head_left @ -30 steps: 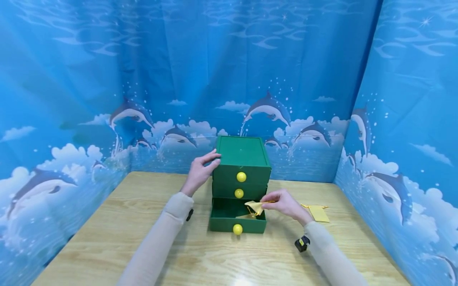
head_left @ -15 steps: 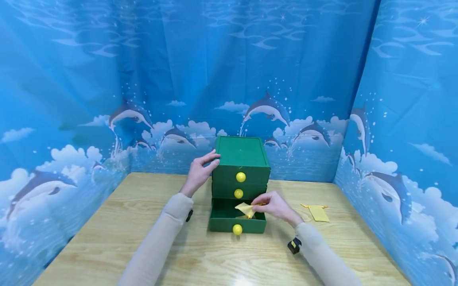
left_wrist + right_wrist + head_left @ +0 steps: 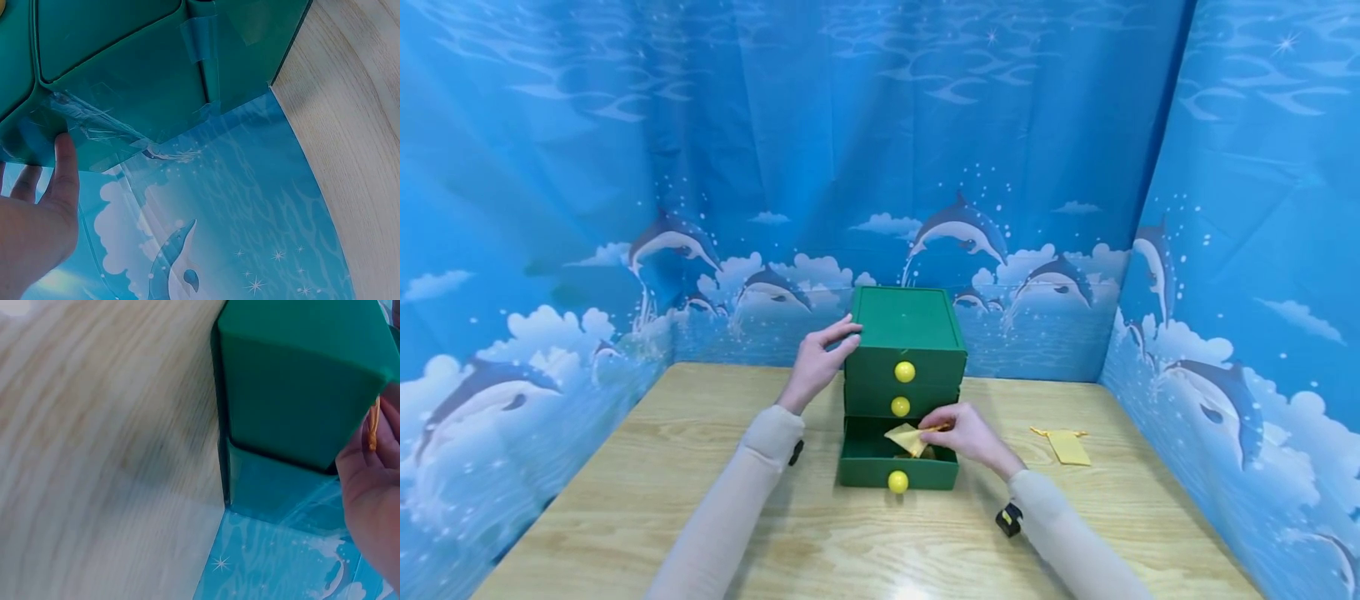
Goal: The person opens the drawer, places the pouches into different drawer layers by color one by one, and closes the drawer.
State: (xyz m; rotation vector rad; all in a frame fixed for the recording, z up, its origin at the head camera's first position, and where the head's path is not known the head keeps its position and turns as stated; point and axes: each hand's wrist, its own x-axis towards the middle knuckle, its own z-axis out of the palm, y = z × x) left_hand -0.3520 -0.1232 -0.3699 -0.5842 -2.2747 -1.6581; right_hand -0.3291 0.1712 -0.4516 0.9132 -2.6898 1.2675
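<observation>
A small green drawer cabinet point(image 3: 908, 321) stands on the table, its bottom drawer point(image 3: 868, 472) pulled out. My right hand point(image 3: 962, 433) pinches a small yellow drawstring pouch point(image 3: 907, 438) by its top, holding it over that drawer; part of its orange cord point(image 3: 373, 425) shows between the fingers in the right wrist view. Under the pouch, something small and brownish point(image 3: 928, 453) is partly visible in the drawer. My left hand point(image 3: 818, 360) rests with extended fingers against the cabinet's upper left side; in the left wrist view a fingertip point(image 3: 64, 147) touches the green wall.
A second yellow drawstring pouch point(image 3: 1069, 447) lies flat on the wooden table point(image 3: 715, 442), right of the cabinet. Two upper drawers with yellow knobs point(image 3: 905, 372) are closed. A blue dolphin-print curtain point(image 3: 820, 167) hangs behind and at both sides.
My right hand has moved left with the pouch, bringing it from the drawer's right side to over its middle. The left hand stays in place on the cabinet.
</observation>
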